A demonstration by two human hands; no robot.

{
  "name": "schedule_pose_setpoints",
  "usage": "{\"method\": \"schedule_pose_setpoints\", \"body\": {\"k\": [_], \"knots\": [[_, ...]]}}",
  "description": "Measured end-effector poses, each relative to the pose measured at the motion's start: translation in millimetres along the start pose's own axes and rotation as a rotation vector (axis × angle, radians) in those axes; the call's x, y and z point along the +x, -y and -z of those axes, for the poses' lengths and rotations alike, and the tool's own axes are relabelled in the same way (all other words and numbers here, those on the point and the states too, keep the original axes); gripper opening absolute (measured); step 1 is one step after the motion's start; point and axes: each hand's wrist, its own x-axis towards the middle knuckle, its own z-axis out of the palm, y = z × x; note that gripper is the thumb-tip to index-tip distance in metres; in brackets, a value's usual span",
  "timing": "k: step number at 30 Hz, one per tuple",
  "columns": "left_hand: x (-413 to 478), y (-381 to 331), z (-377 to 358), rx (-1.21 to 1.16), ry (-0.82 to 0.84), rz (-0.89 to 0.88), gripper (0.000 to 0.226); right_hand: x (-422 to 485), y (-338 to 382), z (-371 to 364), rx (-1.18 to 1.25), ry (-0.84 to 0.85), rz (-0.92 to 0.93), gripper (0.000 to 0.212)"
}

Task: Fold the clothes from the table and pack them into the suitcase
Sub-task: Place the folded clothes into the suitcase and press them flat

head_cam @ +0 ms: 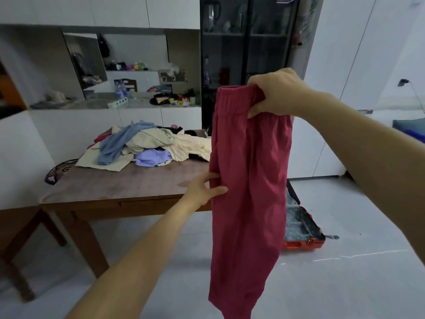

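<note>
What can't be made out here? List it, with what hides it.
Head view only.
- Suitcase: mostly behind the red trousers; contents unknown.
- Trousers' hem: cut off by the bottom edge.
- Left hand: fingertips at the trousers' edge; grip unclear.
- Clothes pile: right end behind the trousers.

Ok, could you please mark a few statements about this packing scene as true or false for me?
1. The right hand grips the red trousers by the waistband. True.
2. A pile of unfolded clothes lies on the table. True.
3. The suitcase lies shut on the table. False: it lies open on the floor.
4. The left hand rests on the pile. False: it touches the hanging trousers' side edge.
</note>
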Motion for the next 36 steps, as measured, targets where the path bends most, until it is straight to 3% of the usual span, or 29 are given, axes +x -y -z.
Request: {"method": "schedule_pose_setpoints", "body": {"k": [2,4,8,12,16,19,21,26,31,36], "knots": [[3,13,4,-0.021,0.088,0.058,0.044,10,1,-1,0.005,-0.001,0.006,0.058],[4,21,10,-0.057,0.129,0.068,0.031,18,1,-1,0.011,-0.010,0.008,0.058],[3,30,32,-0.159,-0.065,0.059,0.014,26,-4,5,0.035,-0.033,-0.067,0.058],[-4,42,44,-0.148,-0.142,-0.074,0.021,36,-4,8,0.094,-0.063,-0.117,0.057],[-14,44,50,-0.175,-0.235,-0.248,0.050,51,-3,5,0.127,-0.069,-0.163,0.060],[-16,50,68,0.025,-0.318,-0.407,0.033,64,-6,-1,0.132,-0.048,-0.223,0.058],[-14,54,79,0.162,-0.283,-0.455,0.034,73,-2,-6,0.137,-0.030,-0.239,0.057],[-13,72,95,0.092,-0.178,-0.265,0.030,101,20,-13,0.175,-0.035,-0.219,0.060],[-10,121,103,0.304,-0.072,-0.202,0.051,133,45,-24,0.216,-0.016,-0.132,0.057],[0,176,158,0.377,-0.241,-0.029,0.063,173,51,-72,0.233,0.092,-0.049,0.055]]}}
